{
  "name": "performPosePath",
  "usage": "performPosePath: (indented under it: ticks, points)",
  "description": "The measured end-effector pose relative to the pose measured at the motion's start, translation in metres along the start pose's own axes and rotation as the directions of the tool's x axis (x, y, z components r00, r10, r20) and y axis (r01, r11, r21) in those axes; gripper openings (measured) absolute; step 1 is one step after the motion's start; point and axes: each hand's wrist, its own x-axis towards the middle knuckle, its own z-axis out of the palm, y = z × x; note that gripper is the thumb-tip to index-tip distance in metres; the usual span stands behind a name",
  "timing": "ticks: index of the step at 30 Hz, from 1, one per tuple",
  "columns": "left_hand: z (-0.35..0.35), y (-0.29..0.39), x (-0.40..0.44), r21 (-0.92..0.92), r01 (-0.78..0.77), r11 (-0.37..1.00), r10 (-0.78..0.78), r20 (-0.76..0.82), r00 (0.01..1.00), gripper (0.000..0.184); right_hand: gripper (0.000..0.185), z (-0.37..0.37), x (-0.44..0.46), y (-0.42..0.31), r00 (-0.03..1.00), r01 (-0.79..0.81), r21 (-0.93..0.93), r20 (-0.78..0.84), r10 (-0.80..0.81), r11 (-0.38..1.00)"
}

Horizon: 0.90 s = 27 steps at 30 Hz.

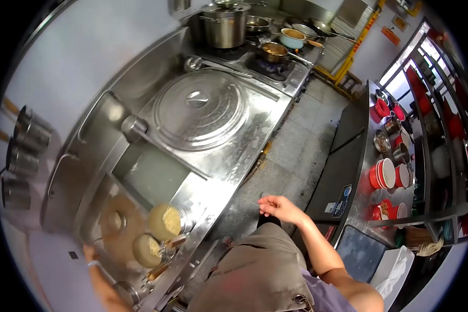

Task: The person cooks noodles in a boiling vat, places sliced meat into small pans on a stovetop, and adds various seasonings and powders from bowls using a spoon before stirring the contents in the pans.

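My right hand (278, 206) is held over the floor in front of my apron, thumb and fingers pinched together. A thin pale strand (250, 202) seems to come from the fingertips; what it is I cannot make out. My left hand (90, 254) is at the wall-side edge of the steel cooking basin (88, 218); its fingers are small and partly hidden. Two wooden-handled strainer baskets with pale noodles, a farther one (170, 220) and a nearer one (153, 248), hang in the cloudy water on the basin's front side.
Beside the basin lie a compartment of greyish water (156, 174) and a large round lid (198, 109). Pans and a tall stockpot (224, 26) stand on burners at the back. Pots hang on the left wall. Red-and-white bowls (384, 173) line the right counter.
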Motion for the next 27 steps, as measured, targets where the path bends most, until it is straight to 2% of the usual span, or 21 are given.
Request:
performPosePath:
  ticks: [1, 3, 4, 5, 6, 7, 9, 10, 13, 15, 17, 18, 19, 20, 21, 22, 23, 24, 25, 26, 27]
  points:
    - [-0.015, 0.016, -0.026, -0.017, -0.047, 0.999, 0.044, -0.147, 0.988, 0.061, 0.029, -0.018, 0.009, -0.005, 1.0, 0.012, -0.02, -0.014, -0.013, 1.0]
    - [-0.091, 0.005, 0.004, -0.193, -0.061, 0.979, 0.06, -0.014, 0.998, 0.068, 0.027, -0.061, 0.029, -0.017, 0.998, 0.013, -0.015, -0.057, -0.013, 1.0]
    - [-0.121, 0.053, -0.03, 0.044, 0.097, 0.994, -0.096, -0.02, 0.995, 0.072, 0.027, -0.089, 0.041, -0.026, 0.998, 0.017, -0.016, -0.063, -0.018, 1.0]
    - [-0.131, 0.094, -0.08, 0.093, -0.012, 0.996, 0.03, -0.197, 0.98, 0.066, 0.027, -0.121, 0.052, -0.035, 0.984, 0.076, -0.076, -0.153, -0.087, 0.994]
    - [-0.144, 0.129, -0.105, 0.149, -0.09, 0.985, 0.133, -0.311, 0.941, 0.065, 0.027, -0.152, 0.061, -0.042, 0.958, 0.13, -0.141, -0.236, -0.161, 0.981]
    - [-0.153, 0.169, -0.129, 0.193, -0.153, 0.969, 0.216, -0.366, 0.905, 0.064, 0.027, -0.184, 0.071, -0.049, 0.956, 0.141, -0.15, -0.236, -0.174, 0.979]
    - [-0.136, 0.273, -0.207, 0.27, -0.251, 0.93, 0.352, -0.448, 0.822, 0.063, 0.028, -0.262, 0.09, -0.072, 0.909, 0.215, -0.106, -0.342, -0.239, 0.971]
    - [-0.12, 0.325, -0.245, 0.289, -0.296, 0.91, 0.404, -0.468, 0.786, 0.062, 0.028, -0.3, 0.1, -0.083, 0.907, 0.228, -0.128, -0.333, -0.258, 0.965]
    - [-0.052, 0.465, -0.335, 0.297, -0.457, 0.839, 0.545, -0.45, 0.708, 0.06, 0.028, -0.414, 0.131, -0.105, 0.813, 0.239, -0.178, -0.5, -0.297, 0.954]
    - [0.009, 0.547, -0.37, 0.25, -0.576, 0.778, 0.627, -0.369, 0.686, 0.058, 0.028, -0.485, 0.153, -0.122, 0.766, 0.258, -0.205, -0.552, -0.329, 0.944]
    - [0.09, 0.611, -0.39, 0.15, -0.67, 0.727, 0.686, -0.215, 0.696, 0.057, 0.028, -0.54, 0.176, -0.132, 0.683, 0.286, -0.254, -0.622, -0.382, 0.924]
    - [0.132, 0.635, -0.399, 0.088, -0.695, 0.713, 0.701, -0.115, 0.704, 0.057, 0.028, -0.567, 0.19, -0.14, 0.679, 0.285, -0.26, -0.625, -0.386, 0.923]
    - [0.171, 0.656, -0.405, 0.096, -0.68, 0.727, 0.683, 0.006, 0.731, 0.056, 0.029, -0.594, 0.206, -0.147, 0.632, 0.297, -0.368, -0.616, -0.471, 0.881]
    - [0.225, 0.686, -0.457, 0.136, -0.759, 0.636, 0.753, 0.103, 0.65, 0.057, 0.029, -0.618, 0.221, -0.156, 0.585, 0.301, -0.47, -0.596, -0.55, 0.83]
    - [0.27, 0.717, -0.506, 0.09, -0.784, 0.615, 0.762, 0.186, 0.62, 0.058, 0.03, -0.632, 0.227, -0.179, 0.536, 0.212, -0.591, -0.596, -0.598, 0.779]
    - [0.305, 0.733, -0.537, 0.042, -0.723, 0.69, 0.689, 0.269, 0.673, 0.059, 0.031, -0.648, 0.245, -0.192, 0.461, 0.206, -0.674, -0.573, -0.678, 0.71]
    - [0.338, 0.733, -0.542, -0.105, -0.758, 0.643, 0.741, 0.334, 0.582, 0.054, 0.031, -0.667, 0.265, -0.203, 0.39, 0.19, -0.747, -0.538, -0.747, 0.637]
    - [0.362, 0.741, -0.547, -0.139, -0.801, 0.582, 0.749, 0.474, 0.462, 0.051, 0.034, -0.683, 0.281, -0.217, 0.379, 0.185, -0.789, -0.492, -0.784, 0.585]
    - [0.391, 0.75, -0.549, -0.256, -0.751, 0.609, 0.714, 0.588, 0.38, 0.049, 0.04, -0.702, 0.302, -0.226, 0.427, 0.136, -0.816, -0.464, -0.776, 0.562]
    - [0.418, 0.756, -0.549, -0.334, -0.618, 0.712, 0.646, 0.656, 0.389, 0.048, 0.04, -0.719, 0.321, -0.232, 0.442, 0.134, -0.814, -0.461, -0.769, 0.566]
    - [0.443, 0.757, -0.544, -0.373, -0.581, 0.724, 0.65, 0.65, 0.393, 0.047, 0.043, -0.729, 0.333, -0.246, 0.451, 0.069, -0.876, -0.399, -0.798, 0.478]
